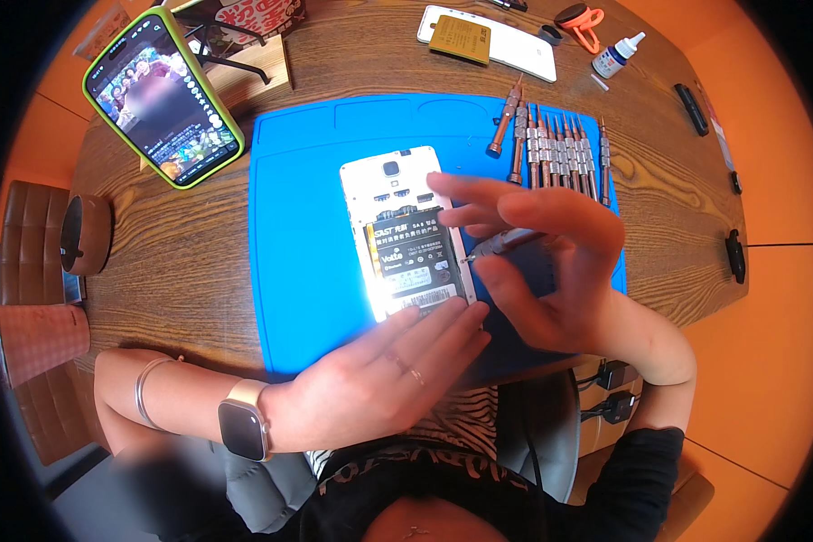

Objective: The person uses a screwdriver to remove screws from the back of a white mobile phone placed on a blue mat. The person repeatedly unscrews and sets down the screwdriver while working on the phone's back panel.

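Observation:
A white smartphone (362, 196) with its back cover off lies on the blue silicone repair mat (298, 257), rear side up. Its camera, connectors and a dark labelled panel (413, 247) are exposed; the lower left edge glares. My left hand (386, 366) lies across the phone's lower end, hiding it and holding it against the mat. My right hand (549, 264) has a precision screwdriver (508, 242) between thumb and fingers, its handle partly hidden by the hand. The screwdriver's tip meets the phone's right edge; whether it sits in a screw is too small to tell.
Several precision screwdrivers (559, 152) lie at the mat's upper right. Beyond are a white back cover (528, 57), a gold battery (459, 40), a small bottle (616, 57) and orange-handled scissors (586, 30). A green-cased phone (162, 101) stands lit at upper left, near a round brown container (86, 234).

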Motion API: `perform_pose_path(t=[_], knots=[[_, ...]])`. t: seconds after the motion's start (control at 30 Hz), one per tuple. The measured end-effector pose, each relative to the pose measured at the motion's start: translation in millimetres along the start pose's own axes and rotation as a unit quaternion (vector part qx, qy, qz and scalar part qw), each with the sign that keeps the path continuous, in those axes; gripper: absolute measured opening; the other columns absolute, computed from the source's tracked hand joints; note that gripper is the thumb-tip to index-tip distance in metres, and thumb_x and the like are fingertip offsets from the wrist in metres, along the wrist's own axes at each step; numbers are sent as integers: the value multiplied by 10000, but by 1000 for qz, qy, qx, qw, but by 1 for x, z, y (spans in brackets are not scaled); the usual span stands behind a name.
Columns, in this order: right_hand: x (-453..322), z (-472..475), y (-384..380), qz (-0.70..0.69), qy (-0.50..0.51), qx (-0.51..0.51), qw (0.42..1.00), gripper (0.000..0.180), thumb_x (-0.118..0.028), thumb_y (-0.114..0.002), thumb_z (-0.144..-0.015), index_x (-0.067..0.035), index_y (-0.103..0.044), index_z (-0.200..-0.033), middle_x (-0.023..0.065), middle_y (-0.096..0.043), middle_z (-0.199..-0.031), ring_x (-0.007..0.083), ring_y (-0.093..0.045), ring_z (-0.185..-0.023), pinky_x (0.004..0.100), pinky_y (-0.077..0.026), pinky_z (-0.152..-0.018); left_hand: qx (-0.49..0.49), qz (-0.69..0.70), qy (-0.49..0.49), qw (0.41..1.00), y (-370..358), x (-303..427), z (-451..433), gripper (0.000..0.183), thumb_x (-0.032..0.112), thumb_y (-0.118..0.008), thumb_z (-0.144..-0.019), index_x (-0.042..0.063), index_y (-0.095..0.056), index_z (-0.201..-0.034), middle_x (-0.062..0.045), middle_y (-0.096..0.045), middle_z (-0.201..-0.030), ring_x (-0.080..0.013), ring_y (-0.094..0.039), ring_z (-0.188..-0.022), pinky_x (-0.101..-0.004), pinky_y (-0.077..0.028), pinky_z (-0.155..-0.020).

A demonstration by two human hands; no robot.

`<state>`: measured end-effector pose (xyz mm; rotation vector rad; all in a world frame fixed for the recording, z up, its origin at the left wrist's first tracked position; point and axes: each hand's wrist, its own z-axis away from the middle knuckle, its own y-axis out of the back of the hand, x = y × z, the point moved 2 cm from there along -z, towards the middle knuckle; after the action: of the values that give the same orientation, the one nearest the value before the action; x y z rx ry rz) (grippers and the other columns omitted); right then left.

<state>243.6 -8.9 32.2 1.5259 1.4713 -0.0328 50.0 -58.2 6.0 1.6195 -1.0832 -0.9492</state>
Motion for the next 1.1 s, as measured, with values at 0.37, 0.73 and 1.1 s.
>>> perform_pose_path(t=[0.37, 0.73, 1.1], knots=[[-1, 4, 4, -12, -75, 10, 997, 624, 127, -601, -894, -24, -238, -1379, 226, -647, -1058, 259, -697, -946, 358, -593, -832, -8, -20, 6, 1000, -1, 1, 0, 476, 140, -543, -824, 114, -623, -1293, -86, -557, -1416, -187, -544, -1293, -292, -427, -1032], [-2, 5, 4, -19, -70, 21, 997, 634, 131, -589, -897, -25, -214, -1384, 229, -647, -1039, 280, -701, -946, 377, -611, -811, 0, 0, 1, 1000, 0, 0, 0, 371, 169, -533, -900, 67, -642, -1240, -100, -580, -1375, -219, -549, -1274, -314, -447, -1028], [-1, 6, 3, -17, -79, 12, 997, 637, 123, -588, -902, -32, -206, -1388, 228, -649, -1044, 274, -702, -942, 381, -608, -821, -1, 2, 5, 1000, -1, 0, 0, 369, 165, -531, -901, 78, -643, -1241, -92, -575, -1385, -216, -543, -1283, -310, -445, -1030]])
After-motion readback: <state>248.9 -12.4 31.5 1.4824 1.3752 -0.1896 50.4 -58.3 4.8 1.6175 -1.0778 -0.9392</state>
